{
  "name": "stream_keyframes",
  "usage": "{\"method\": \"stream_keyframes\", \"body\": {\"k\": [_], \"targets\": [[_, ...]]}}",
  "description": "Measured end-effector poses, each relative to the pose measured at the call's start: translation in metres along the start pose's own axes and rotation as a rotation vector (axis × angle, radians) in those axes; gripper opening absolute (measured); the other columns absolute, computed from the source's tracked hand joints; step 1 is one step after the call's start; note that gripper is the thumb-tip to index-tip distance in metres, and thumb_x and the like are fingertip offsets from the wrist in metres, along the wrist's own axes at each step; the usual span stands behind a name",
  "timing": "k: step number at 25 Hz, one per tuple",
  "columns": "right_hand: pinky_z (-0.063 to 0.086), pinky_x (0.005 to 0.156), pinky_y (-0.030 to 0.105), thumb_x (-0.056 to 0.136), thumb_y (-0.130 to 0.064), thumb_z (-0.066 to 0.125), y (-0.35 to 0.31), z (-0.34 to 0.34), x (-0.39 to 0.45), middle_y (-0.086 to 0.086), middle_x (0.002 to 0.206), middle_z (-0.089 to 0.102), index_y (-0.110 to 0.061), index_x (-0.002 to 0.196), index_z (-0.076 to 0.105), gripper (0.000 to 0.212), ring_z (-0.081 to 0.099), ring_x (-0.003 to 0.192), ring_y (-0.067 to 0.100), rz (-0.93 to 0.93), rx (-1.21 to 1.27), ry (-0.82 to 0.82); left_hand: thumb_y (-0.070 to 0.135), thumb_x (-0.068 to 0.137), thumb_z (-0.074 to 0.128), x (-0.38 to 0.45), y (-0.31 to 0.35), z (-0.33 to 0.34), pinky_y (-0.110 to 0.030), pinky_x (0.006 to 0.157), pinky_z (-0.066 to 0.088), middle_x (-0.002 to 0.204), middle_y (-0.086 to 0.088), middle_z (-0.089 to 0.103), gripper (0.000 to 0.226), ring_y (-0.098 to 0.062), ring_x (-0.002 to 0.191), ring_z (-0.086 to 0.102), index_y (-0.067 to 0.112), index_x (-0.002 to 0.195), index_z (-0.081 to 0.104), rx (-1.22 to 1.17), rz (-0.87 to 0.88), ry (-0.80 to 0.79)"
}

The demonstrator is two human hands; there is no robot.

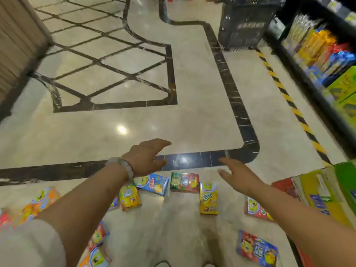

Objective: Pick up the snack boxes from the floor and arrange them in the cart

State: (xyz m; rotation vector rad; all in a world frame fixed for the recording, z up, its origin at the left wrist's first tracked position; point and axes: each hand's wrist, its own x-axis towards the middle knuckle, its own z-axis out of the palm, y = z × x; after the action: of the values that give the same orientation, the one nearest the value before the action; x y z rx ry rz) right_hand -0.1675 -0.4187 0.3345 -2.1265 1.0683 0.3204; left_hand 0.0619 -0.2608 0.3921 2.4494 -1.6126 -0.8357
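Head view. Both your hands are out over the floor, fingers spread, holding nothing. Your left hand (146, 157) hangs above the blue box (154, 183); your right hand (238, 176) sits just right of the yellow box (208, 198).

The snack boxes lie flat, scattered below and toward you from both palms. The yellow box's long axis runs away from you; the green-red box (184, 182) lies crosswise between the hands. The right hand looks nearer the yellow box. The cart (327, 193) sits at your right edge, partly cut off.

shelf goods (316, 45) blurred, cart (327, 191) cropped
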Motion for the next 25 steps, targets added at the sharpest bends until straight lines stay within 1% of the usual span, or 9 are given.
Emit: {"method": "stream_keyframes", "body": {"k": [5, 7, 9, 12, 15, 17, 20, 23, 25], "targets": [[0.037, 0.103, 0.032, 0.093, -0.031, 0.052, 0.146, 0.165, 0.124, 0.012, 0.141, 0.047, -0.014, 0.14, 0.038, 0.052, 0.044, 0.129, 0.029, 0.224, 0.011, -0.006, 0.05, 0.075, 0.035, 0.132, -0.074, 0.226, -0.027, 0.111, 0.026, 0.153, 0.002, 0.031, 0.074, -0.018, 0.139, 0.032, 0.023, 0.145, 0.03, 0.024, -0.054, -0.07], [0.045, 0.094, 0.033, 0.086, -0.031, 0.056, 0.179, 0.21, 0.155, 0.013, 0.126, 0.058, -0.017, 0.124, 0.051, 0.04, 0.056, 0.115, 0.03, 0.257, 0.06, 0.0, 0.047, 0.073, 0.034, 0.17, -0.09, 0.287, -0.028, 0.112, 0.024, 0.153, 0.0, 0.031, 0.076, -0.019, 0.14, 0.029, 0.022, 0.145, 0.03, 0.038, -0.082, -0.064], [0.049, 0.086, 0.032, 0.073, -0.04, 0.06, 0.209, 0.248, 0.179, 0.009, 0.114, 0.062, -0.021, 0.111, 0.054, 0.042, 0.061, 0.103, 0.029, 0.276, 0.108, 0.011, 0.039, 0.083, 0.043, 0.206, -0.099, 0.328, -0.035, 0.115, 0.021, 0.154, 0.001, 0.028, 0.066, -0.019, 0.143, 0.022, 0.024, 0.145, 0.027, 0.082, -0.105, -0.046], [0.044, 0.087, 0.03, 0.073, -0.047, 0.067, 0.23, 0.273, 0.192, 0.01, 0.12, 0.058, -0.013, 0.123, 0.048, 0.063, 0.055, 0.114, 0.03, 0.35, 0.18, 0.045, 0.032, 0.086, 0.052, 0.233, -0.099, 0.357, -0.049, 0.116, 0.012, 0.156, 0.004, 0.021, 0.069, -0.018, 0.145, 0.014, 0.027, 0.146, 0.018, 0.113, -0.146, -0.096], [0.044, 0.083, 0.029, 0.078, -0.05, 0.066, 0.234, 0.279, 0.187, 0.011, 0.12, 0.059, -0.011, 0.122, 0.051, 0.061, 0.055, 0.114, 0.029, 0.452, 0.276, 0.059, 0.046, 0.083, 0.055, 0.232, -0.092, 0.367, -0.048, 0.109, 0.025, 0.149, -0.001, 0.034, 0.078, -0.025, 0.135, 0.034, 0.026, 0.147, 0.015, 0.229, -0.192, -0.144], [0.045, 0.082, 0.03, 0.077, -0.052, 0.065, 0.234, 0.281, 0.185, 0.012, 0.119, 0.061, -0.013, 0.121, 0.054, 0.06, 0.056, 0.112, 0.03, 0.507, 0.342, 0.095, 0.057, 0.078, 0.057, 0.231, -0.089, 0.377, -0.04, 0.099, 0.035, 0.139, -0.006, 0.046, 0.08, -0.028, 0.124, 0.047, 0.021, 0.142, 0.026, 0.22, -0.222, -0.23], [0.047, 0.079, 0.031, 0.072, -0.054, 0.068, 0.235, 0.287, 0.187, 0.012, 0.112, 0.064, -0.014, 0.116, 0.055, 0.061, 0.06, 0.104, 0.03, 0.562, 0.433, 0.139, 0.056, 0.079, 0.059, 0.233, -0.084, 0.396, -0.029, 0.082, 0.04, 0.123, -0.013, 0.057, 0.063, -0.028, 0.111, 0.055, 0.009, 0.12, 0.048, -0.12, -0.296, -0.328], [0.051, 0.076, 0.032, 0.076, -0.042, 0.073, 0.229, 0.28, 0.183, 0.008, 0.102, 0.066, -0.01, 0.112, 0.049, 0.054, 0.065, 0.092, 0.026, 0.559, 0.58, 0.198, 0.045, 0.076, 0.069, 0.228, -0.08, 0.401, -0.031, 0.082, 0.047, 0.115, -0.013, 0.059, 0.06, -0.029, 0.104, 0.059, 0.007, 0.115, 0.045, -0.523, -0.449, -0.245], [0.054, 0.066, 0.026, 0.08, -0.03, 0.072, 0.22, 0.267, 0.181, 0.004, 0.093, 0.067, -0.01, 0.112, 0.047, 0.046, 0.067, 0.08, 0.02, 0.521, 0.779, 0.242, 0.046, 0.06, 0.072, 0.225, -0.075, 0.387, -0.034, 0.082, 0.052, 0.105, -0.01, 0.063, 0.068, -0.026, 0.094, 0.063, 0.011, 0.112, 0.044, -0.733, -0.494, -0.2]]}}
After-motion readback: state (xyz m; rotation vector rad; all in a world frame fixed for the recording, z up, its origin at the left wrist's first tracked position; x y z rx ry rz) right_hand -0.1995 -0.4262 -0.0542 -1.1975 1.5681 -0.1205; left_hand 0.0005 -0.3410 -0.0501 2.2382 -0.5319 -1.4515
